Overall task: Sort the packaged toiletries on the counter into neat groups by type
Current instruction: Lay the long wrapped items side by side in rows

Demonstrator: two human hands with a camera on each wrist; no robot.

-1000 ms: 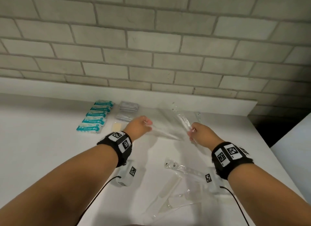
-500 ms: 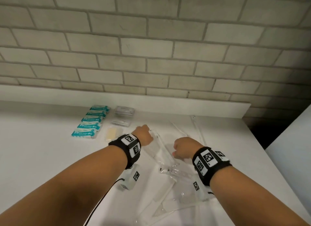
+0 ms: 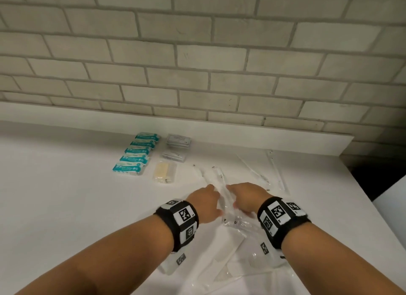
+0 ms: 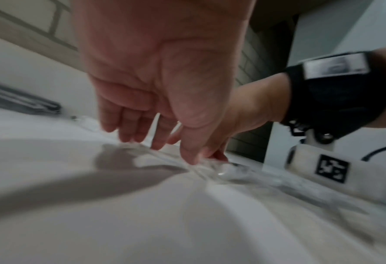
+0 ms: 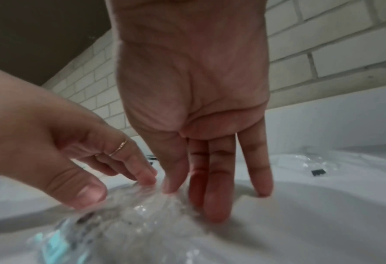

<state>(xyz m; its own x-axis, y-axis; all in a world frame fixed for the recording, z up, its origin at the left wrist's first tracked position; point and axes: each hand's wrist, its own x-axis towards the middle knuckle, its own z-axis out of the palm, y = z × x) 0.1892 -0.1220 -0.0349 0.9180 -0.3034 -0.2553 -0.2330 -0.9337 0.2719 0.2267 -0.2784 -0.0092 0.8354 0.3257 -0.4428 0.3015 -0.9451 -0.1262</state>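
Observation:
Clear-wrapped long packs (image 3: pixel 220 186) lie on the white counter (image 3: pixel 66 195) between my two hands. My left hand (image 3: pixel 208 198) touches their left side with fingers stretched out, and its fingertips (image 4: pixel 142 137) rest on the wrap (image 4: pixel 221 171). From the right, my right hand (image 3: pixel 240 195) presses in with straight fingers (image 5: pixel 217 196) set down beside the crinkled plastic (image 5: pixel 142 210). Neither hand curls round a pack. At the back left stand a row of teal packets (image 3: pixel 136 154), grey sachets (image 3: pixel 178 139) and a yellow bar in clear wrap (image 3: pixel 163 171).
More clear long packs (image 3: pixel 254 170) lie at the back right near the counter's right edge (image 3: pixel 360 185). A loose pile of clear packs (image 3: pixel 230 253) sits under my wrists. A brick wall (image 3: pixel 197 64) with a low white ledge closes the back.
Both hands pulled back toward me and came together. The clear pack held up between them a second ago now lies on the counter, with the fingers straightened against it.

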